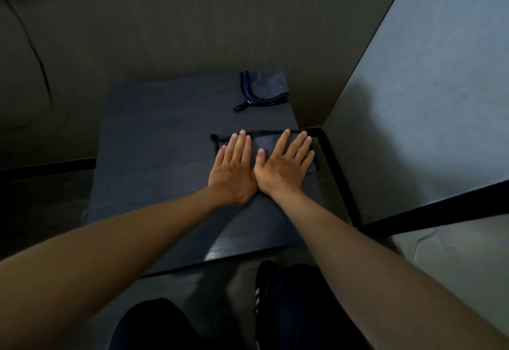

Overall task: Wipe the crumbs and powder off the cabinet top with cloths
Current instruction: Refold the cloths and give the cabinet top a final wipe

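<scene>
We are in the wiping step itself: both palms lie flat on a grey cloth [257, 144] spread on the dark cabinet top [154, 157], right of the frame's centre. The cloth has a black edge band along its far side, ending in a small loop at its left corner. Our left hand [234, 168] presses its left half, our right hand [283, 165] its right half, the heels of the two palms touching each other. Neither hand has a grip on anything; the fingers are stretched out and slightly spread, holding the cloth down by pressure alone, with the right fingertips close to the cabinet's right edge, beside the black frame there.

Both forearms reach in from the lower corners of the frame and meet in a narrow V, wrists low and nearly straight.

A second cloth [264, 88], folded, grey with blue and black edging, lies untouched near the upper right corner of the cabinet top, well apart from the hands.

In this dim light we cannot make out crumbs or powder, so we cannot judge how much is left to clear. As we read it, the next move calls for keeping even downward pressure while sliding the cloth across the bare stretch to the left, taking care not to let it bunch under the palms.
</scene>
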Tool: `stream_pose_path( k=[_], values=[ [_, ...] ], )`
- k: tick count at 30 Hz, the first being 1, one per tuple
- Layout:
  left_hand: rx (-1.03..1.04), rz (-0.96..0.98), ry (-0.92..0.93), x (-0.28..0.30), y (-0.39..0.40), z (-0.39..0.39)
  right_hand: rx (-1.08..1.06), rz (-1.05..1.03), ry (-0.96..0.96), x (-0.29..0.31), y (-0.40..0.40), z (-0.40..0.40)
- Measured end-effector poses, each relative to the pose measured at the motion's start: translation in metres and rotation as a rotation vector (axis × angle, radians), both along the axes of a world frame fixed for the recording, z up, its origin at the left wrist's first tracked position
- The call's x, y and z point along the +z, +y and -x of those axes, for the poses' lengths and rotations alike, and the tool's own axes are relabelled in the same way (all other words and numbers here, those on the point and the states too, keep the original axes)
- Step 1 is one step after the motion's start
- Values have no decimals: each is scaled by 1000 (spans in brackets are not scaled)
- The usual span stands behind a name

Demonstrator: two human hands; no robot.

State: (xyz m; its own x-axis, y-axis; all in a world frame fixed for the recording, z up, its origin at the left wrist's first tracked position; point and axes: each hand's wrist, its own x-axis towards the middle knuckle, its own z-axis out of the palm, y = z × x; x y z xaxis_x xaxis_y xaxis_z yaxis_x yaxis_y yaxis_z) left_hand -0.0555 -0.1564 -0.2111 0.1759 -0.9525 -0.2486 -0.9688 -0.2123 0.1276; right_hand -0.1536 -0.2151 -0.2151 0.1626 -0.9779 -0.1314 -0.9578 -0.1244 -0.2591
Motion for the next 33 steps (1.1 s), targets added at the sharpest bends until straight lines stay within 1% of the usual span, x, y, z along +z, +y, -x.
stream_pose_path(
  k=[9,16,22,25,33],
  values=[
    [-20,15,26,3,83,40,-44,77,10,-3,90,46],
    [-19,-21,27,3,136,56,-82,69,37,-3,146,59],
    [-53,-64,-28,6,170,33,-67,2,44,4,175,32],
    [-47,-68,-45,11,184,13,-46,-7,14,9,185,9],
    [69,-50,-45,13,230,-45,21,22,-68,13,224,-60]
  ],
)
